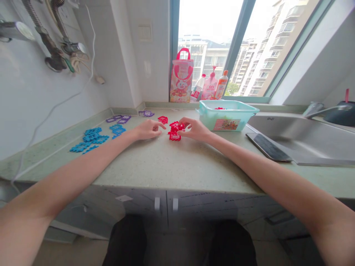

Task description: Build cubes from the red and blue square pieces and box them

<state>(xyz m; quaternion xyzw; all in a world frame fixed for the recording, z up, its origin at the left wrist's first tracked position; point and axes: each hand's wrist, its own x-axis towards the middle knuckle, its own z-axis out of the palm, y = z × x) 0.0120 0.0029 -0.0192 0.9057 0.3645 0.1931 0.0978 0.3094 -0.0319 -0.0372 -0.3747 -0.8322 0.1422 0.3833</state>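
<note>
- The right hand (194,129) is pinching the red pieces (174,132) on the counter (172,162).
- The left hand (148,129) is resting empty at their nine o'clock.
- A teal tub (227,117) is sitting at their two o'clock.

The person's left hand (148,130) and right hand (195,129) are bare, and both arms are uncovered along the whole length that shows, from wrist to upper arm. Lower in the view, the two legs wear plain black trousers (126,242) of smooth, matte cloth, unpatterned.
</note>
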